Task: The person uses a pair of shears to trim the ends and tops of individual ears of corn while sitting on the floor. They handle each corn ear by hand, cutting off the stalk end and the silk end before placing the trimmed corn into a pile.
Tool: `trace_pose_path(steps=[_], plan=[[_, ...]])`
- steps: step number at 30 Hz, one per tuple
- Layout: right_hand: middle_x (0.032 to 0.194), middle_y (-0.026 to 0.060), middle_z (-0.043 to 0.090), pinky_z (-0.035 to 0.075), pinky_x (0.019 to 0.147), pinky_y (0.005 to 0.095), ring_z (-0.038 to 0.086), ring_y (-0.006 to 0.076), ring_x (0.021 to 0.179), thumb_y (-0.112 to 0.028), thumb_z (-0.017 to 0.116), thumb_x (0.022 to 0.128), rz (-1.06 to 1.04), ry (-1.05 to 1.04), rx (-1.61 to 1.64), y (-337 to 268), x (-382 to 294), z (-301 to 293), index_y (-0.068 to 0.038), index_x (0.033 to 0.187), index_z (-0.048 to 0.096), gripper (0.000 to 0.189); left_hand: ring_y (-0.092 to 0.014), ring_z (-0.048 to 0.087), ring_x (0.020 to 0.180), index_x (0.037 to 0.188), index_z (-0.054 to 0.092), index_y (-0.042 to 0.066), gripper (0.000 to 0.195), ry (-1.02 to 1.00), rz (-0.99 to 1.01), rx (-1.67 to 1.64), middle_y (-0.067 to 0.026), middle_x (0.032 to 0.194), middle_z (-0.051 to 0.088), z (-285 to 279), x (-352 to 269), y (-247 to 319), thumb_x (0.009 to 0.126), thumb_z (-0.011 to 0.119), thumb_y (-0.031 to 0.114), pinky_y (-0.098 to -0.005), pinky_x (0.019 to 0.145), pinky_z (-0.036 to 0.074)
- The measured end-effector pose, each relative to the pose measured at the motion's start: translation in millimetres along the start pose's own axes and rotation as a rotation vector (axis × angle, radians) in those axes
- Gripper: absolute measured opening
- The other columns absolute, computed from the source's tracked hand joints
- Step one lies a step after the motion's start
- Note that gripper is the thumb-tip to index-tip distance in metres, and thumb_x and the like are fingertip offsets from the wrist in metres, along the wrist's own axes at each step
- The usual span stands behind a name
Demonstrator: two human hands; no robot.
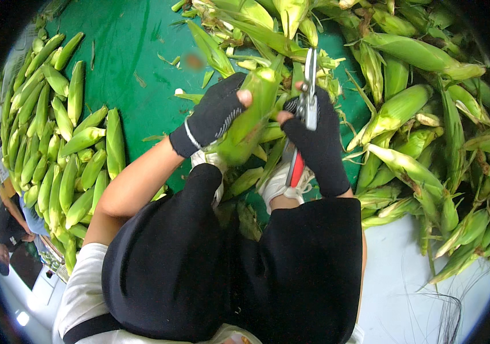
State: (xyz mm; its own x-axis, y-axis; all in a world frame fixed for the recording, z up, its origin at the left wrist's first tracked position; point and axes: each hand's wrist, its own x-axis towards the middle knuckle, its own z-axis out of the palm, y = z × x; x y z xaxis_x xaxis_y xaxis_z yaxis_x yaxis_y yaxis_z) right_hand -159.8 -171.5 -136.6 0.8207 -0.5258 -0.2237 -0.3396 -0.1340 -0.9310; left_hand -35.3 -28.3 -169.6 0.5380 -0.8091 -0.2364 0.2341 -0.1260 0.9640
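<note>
My left hand (215, 114), in a black fingerless glove, is closed around a green ear of corn in its husk (249, 118). The ear's pale cut-looking end points up and away from me; its lower part is blurred. Just to the right, my right hand (322, 148), gloved the same way, grips hand shears (311, 109) with metal blades and a red handle. The blades point away from me and stand apart from the held ear. Whether they are parted is hard to see. Husk leaves and trimmings (245, 182) lie beneath my hands, between my white shoes (286, 185).
Trimmed-looking ears in green husks form a large pile (64, 159) on the left. Rougher, leafy ears are heaped (404, 112) on the right, with more husk scraps (236, 17) ahead. Green flooring (116, 56) shows between. A person (10, 223) is at the far left edge.
</note>
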Motion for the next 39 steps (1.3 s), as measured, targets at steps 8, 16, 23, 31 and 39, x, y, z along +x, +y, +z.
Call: trace_pose_path(steps=[8, 16, 23, 31, 39], plan=[[0.075, 0.0011, 0.049, 0.043, 0.06, 0.0215, 0.049, 0.0083, 0.065, -0.007, 0.069, 0.069, 0.129, 0.055, 0.188, -38.6, -19.3, -3.1, -0.004, 0.106, 0.045, 0.044, -0.026, 0.053, 0.089, 0.105, 0.049, 0.0, 0.057, -0.113, 0.302, 0.405, -0.0123, 0.097, 0.052, 3.5, -16.3, 24.7, 0.063, 0.073, 0.029, -0.0323, 0.08, 0.041], [0.073, -0.0012, 0.048, 0.04, 0.055, 0.0186, 0.048, 0.0052, 0.063, -0.001, 0.064, 0.071, 0.084, -0.016, 0.142, -24.0, -15.9, 7.1, -0.006, 0.105, 0.047, 0.039, -0.025, 0.053, 0.071, 0.082, 0.054, 0.002, 0.039, 0.141, 0.354, 0.603, -0.011, 0.075, 0.053, 1.6, -29.5, 31.3, 0.06, 0.076, 0.026, -0.0316, 0.066, 0.043], [0.072, 0.0011, 0.049, 0.041, 0.053, 0.0214, 0.048, 0.008, 0.061, 0.0, 0.065, 0.067, 0.134, -0.075, 0.636, -20.4, -8.9, 48.3, -0.007, 0.103, 0.045, 0.041, -0.012, 0.038, 0.046, 0.061, 0.05, 0.0, 0.036, -0.006, -0.182, 0.934, -0.0054, 0.048, 0.043, -20.6, -31.8, 82.7, 0.077, 0.061, 0.031, -0.0288, 0.047, 0.035], [0.076, 0.003, 0.052, 0.046, 0.058, 0.0225, 0.052, 0.0105, 0.064, 0.0, 0.063, 0.067, 0.406, -0.221, 0.85, -22.6, -12.0, 57.6, -0.006, 0.104, 0.047, 0.042, -0.01, 0.042, 0.047, 0.061, 0.05, 0.0, 0.036, 0.07, -0.324, 0.512, -0.0056, 0.05, 0.044, -33.0, -63.8, 84.2, 0.084, 0.052, 0.027, -0.0281, 0.045, 0.034], [0.074, 0.002, 0.051, 0.041, 0.059, 0.0198, 0.048, 0.0078, 0.064, 0.0, 0.06, 0.067, 0.302, -0.166, 0.597, -0.8, -31.8, 45.5, -0.003, 0.109, 0.044, 0.045, -0.014, 0.043, 0.04, 0.051, 0.047, 0.003, 0.043, 0.103, -0.284, 0.244, -0.004, 0.043, 0.042, -36.7, -93.2, 47.1, 0.081, 0.052, 0.033, -0.0275, 0.042, 0.033]])
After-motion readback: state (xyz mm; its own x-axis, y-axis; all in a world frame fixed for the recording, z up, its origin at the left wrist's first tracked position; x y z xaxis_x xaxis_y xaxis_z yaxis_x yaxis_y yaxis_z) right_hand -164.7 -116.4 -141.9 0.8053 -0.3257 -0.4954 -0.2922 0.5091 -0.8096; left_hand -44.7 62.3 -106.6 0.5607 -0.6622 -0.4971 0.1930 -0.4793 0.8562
